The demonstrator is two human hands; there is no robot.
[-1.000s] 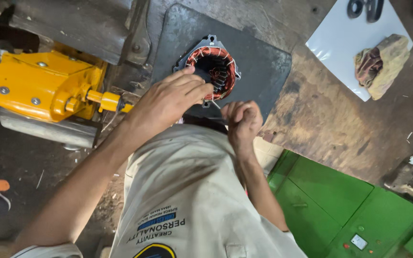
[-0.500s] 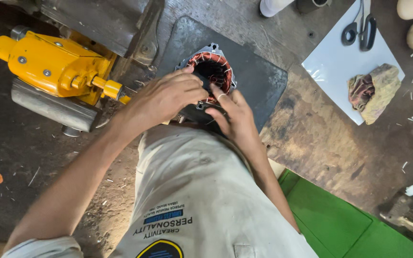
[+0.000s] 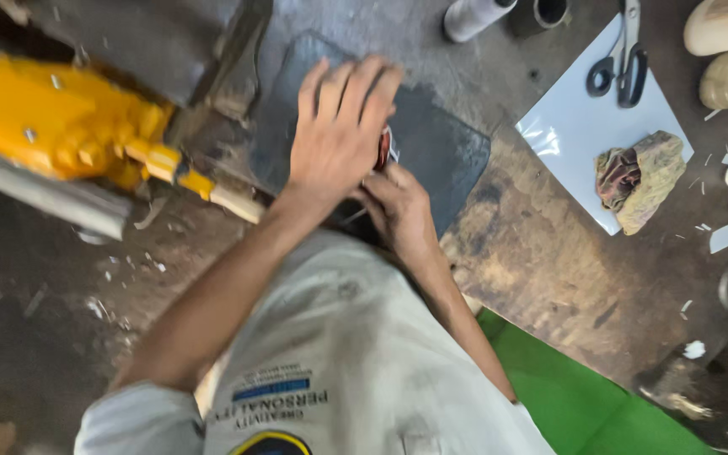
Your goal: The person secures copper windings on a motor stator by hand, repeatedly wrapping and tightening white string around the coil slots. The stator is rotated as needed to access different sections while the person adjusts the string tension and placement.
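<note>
My left hand (image 3: 339,126) lies flat, fingers stretched out, over a round motor stator with copper-red windings, of which only a red sliver (image 3: 383,148) shows beside the palm. The stator rests on a dark rubber mat (image 3: 452,152). My right hand (image 3: 399,211) is curled against the stator's near side, just under the left palm, gripping its edge. Both forearms reach out over my pale work shirt (image 3: 339,362).
A yellow machine (image 3: 61,126) on a grey metal body stands at the left. On the right, a white sheet (image 3: 575,126) holds scissors (image 3: 621,63) and a ragged lump (image 3: 638,177). Cylinders (image 3: 473,15) stand at the top, a green board (image 3: 583,396) lies bottom right.
My left hand has slid from gripping the stator's side to lying flat over its top, hiding it. My right hand has closed in on its near edge. The view has moved closer.
</note>
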